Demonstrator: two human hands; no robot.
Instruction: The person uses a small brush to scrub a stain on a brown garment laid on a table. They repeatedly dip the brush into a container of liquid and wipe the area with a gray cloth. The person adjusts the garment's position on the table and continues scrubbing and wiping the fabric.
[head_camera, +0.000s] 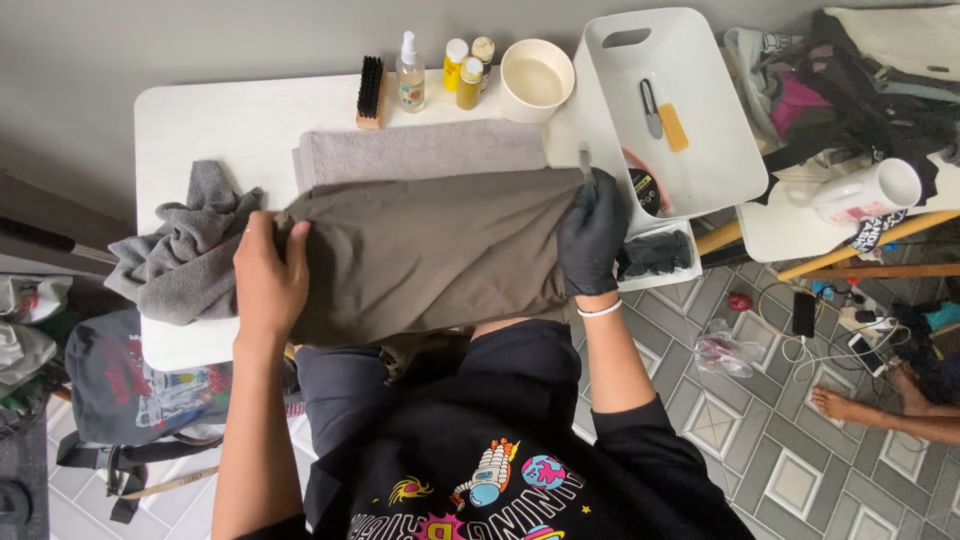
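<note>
Brown-grey cloth (430, 255) lies creased over our tabletop (230, 120), grey towel (420, 150) behind, rag (185, 245) leftward; our left hand (268, 275) and gloved right hand (592, 235) clamp its ends.

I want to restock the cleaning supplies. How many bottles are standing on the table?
4, clustered at the table's far edge between the brush and the white bowl: a clear spray bottle, a yellow bottle, an amber bottle and a cork-capped one. More may be hidden.

a: what's that spread across the white table?
b: a soft brown-grey cloth garment (430, 250), folded flat over a grey towel, its near edge hanging off the front.
</note>
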